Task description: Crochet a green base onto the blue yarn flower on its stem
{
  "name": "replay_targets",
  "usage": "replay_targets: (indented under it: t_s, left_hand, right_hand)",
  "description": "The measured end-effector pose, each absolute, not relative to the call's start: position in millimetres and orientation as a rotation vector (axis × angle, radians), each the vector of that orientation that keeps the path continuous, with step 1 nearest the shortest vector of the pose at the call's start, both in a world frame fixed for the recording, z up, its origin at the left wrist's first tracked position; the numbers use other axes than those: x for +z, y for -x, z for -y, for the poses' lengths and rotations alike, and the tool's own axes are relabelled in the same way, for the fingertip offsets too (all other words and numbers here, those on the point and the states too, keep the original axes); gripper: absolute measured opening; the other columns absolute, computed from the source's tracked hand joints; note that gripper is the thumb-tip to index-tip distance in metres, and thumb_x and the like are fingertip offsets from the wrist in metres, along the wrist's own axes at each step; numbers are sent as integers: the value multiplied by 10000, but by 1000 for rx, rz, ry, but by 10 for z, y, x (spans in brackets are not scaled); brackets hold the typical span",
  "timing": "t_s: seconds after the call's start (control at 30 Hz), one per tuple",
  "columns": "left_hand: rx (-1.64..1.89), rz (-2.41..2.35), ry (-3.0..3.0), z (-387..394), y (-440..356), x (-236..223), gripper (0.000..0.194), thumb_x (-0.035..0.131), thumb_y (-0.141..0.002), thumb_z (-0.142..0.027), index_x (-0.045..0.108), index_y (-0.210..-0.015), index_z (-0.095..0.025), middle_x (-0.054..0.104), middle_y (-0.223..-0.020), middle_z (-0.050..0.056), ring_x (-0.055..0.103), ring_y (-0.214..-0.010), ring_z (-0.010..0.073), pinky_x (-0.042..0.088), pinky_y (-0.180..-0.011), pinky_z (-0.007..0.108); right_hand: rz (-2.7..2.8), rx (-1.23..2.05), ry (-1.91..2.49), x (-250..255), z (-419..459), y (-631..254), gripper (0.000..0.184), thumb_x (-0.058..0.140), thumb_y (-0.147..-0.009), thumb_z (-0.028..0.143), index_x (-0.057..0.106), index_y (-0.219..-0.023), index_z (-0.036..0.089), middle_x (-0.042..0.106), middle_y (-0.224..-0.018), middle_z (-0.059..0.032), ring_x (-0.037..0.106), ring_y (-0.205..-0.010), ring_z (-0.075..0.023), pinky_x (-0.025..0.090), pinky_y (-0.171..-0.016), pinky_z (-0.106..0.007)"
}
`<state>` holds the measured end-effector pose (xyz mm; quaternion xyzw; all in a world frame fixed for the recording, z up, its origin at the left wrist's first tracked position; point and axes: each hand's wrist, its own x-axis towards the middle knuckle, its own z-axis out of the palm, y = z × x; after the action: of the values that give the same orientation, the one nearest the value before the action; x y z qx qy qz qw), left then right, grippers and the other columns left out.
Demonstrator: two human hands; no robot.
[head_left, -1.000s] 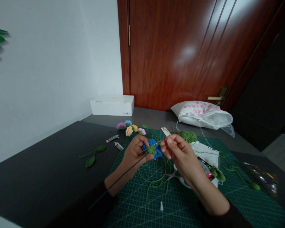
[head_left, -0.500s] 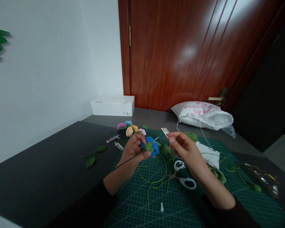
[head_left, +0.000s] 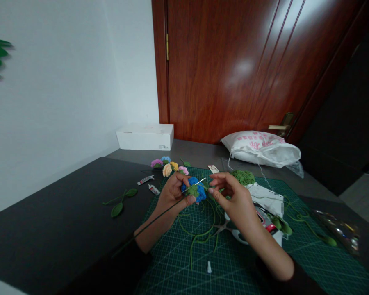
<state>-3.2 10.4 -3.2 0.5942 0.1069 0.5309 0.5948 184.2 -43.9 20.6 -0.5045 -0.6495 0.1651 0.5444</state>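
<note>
My left hand (head_left: 172, 191) grips a blue crocheted flower (head_left: 195, 189) with a green base, mounted on a long dark stem (head_left: 147, 225) that runs down towards my left arm. A thin silver needle (head_left: 195, 184) sticks out of the flower to the right. My right hand (head_left: 230, 196) hovers just right of the flower with its fingers curled near the needle tip; whether they hold a green strand I cannot tell. Green yarn strands (head_left: 199, 233) trail from the flower onto the green cutting mat (head_left: 233, 266).
Scissors (head_left: 233, 231) lie under my right wrist. A cluster of small crocheted flowers (head_left: 169, 166), two glue tubes (head_left: 149, 183), green leaves (head_left: 119, 203), a green yarn ball (head_left: 243, 177), a white box (head_left: 145, 136) and a white sack (head_left: 261, 148) sit farther back. A white cap (head_left: 208, 267) lies near.
My right hand drew away to the right, then came back close to the flower and needle. The left hand shifted the flower slightly left.
</note>
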Motion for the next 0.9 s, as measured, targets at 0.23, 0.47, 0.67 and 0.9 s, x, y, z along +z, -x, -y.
replay_targets:
  t_s: [0.23, 0.47, 0.67, 0.9]
  left_hand:
    - [1262, -262, -1310, -79, 38, 3, 324, 759, -766, -105, 501, -932, -208, 610, -918, -5, 638, -777, 147, 615, -670, 301]
    - [1281, -256, -1355, -85, 10, -27, 329, 783, -745, -130, 511, -914, -208, 604, -905, -8, 625, -754, 124, 576, -652, 235]
    - [1223, -243, -1327, -38, -3, 6, 322, 780, -749, -122, 519, -923, -194, 564, -958, 3, 613, -786, 133, 604, -667, 283]
    - [1208, -246, -1224, -26, -9, -8, 308, 778, -741, -121, 502, -855, -197, 596, -801, -22, 603, -683, 128, 583, -602, 261]
  right_hand:
    - [1602, 102, 1254, 223, 487, -1797, 46, 624, -876, 159, 655, -861, 190, 606, -794, -12, 558, -686, -159, 434, -618, -284]
    - [1677, 44, 1247, 202, 512, -1752, 85, 659, -872, 154, 657, -946, 197, 638, -860, -17, 581, -751, -173, 438, -668, -289]
    - [1734, -153, 1239, 214, 561, -1724, 96, 609, -892, 115, 611, -837, 194, 618, -781, -5, 567, -727, -177, 402, -654, -291]
    - [1648, -196, 1275, 182, 522, -1753, 176, 561, -837, 75, 507, -744, 214, 541, -700, 14, 510, -625, -152, 381, -599, -279]
